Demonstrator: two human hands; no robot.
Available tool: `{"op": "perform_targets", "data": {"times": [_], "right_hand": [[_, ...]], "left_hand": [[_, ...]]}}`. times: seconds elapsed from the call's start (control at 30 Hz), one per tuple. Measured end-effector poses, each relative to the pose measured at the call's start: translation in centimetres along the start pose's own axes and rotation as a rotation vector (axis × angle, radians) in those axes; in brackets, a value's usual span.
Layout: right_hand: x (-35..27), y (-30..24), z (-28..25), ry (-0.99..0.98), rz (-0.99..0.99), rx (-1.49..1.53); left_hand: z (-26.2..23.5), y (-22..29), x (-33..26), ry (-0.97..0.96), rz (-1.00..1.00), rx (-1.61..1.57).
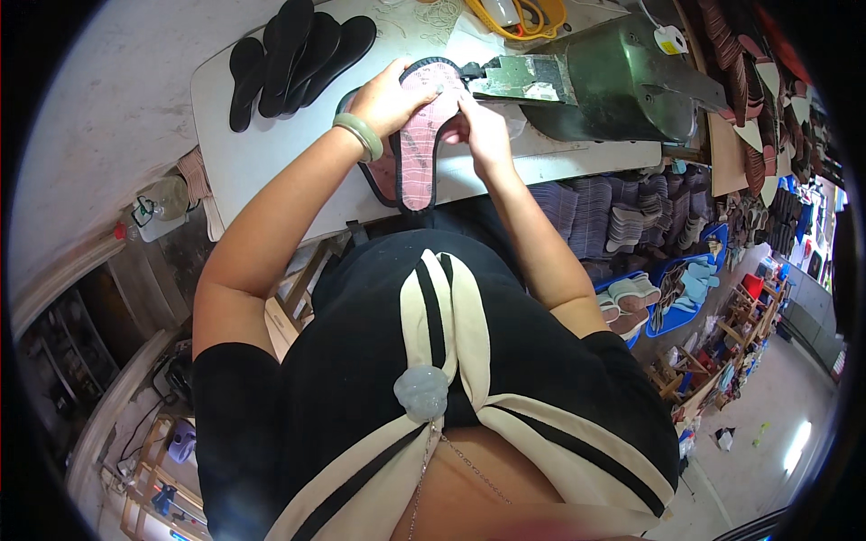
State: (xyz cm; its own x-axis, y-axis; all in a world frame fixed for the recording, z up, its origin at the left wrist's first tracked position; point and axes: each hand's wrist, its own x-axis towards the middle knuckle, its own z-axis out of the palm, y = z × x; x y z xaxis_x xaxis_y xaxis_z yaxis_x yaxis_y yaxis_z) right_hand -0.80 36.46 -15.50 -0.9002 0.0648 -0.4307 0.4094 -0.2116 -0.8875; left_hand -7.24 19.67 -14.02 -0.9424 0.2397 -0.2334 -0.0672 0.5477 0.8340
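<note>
My left hand (390, 101) grips the upper left side of a pink patterned insole (418, 167) with black edging, its thumb lying across the top face. At the opposite edge, my right hand (482, 135) has its fingers closed on the insole, close to the end of a green sewing machine (600, 86). The insole's rim reaches the machine's narrow working end (473, 76); the exact contact is too small to make out. Partly hidden beneath it, a second pink insole (382, 180) with black edging lies to the left.
Several black soles (298, 63) lie at the white table's (244, 171) far left. A yellow basket (550, 27) and loose thread (431, 20) are at the back. Stacked striped insoles (591, 212) and blue bins (677, 316) stand below the table's right side.
</note>
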Motion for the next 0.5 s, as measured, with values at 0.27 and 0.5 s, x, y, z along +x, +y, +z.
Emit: {"op": "perform_targets", "data": {"times": [0.27, 0.5], "right_hand": [[-4.4, 0.2, -0.5, -0.392, 0.138, 0.258], [-3.4, -1.4, -2.3, -0.415, 0.125, 0.205]], "left_hand": [[0.2, 0.8, 0.5, 0.146, 0.025, 0.094], [0.6, 0.9, 2.7, 0.24, -0.018, 0.121]]}}
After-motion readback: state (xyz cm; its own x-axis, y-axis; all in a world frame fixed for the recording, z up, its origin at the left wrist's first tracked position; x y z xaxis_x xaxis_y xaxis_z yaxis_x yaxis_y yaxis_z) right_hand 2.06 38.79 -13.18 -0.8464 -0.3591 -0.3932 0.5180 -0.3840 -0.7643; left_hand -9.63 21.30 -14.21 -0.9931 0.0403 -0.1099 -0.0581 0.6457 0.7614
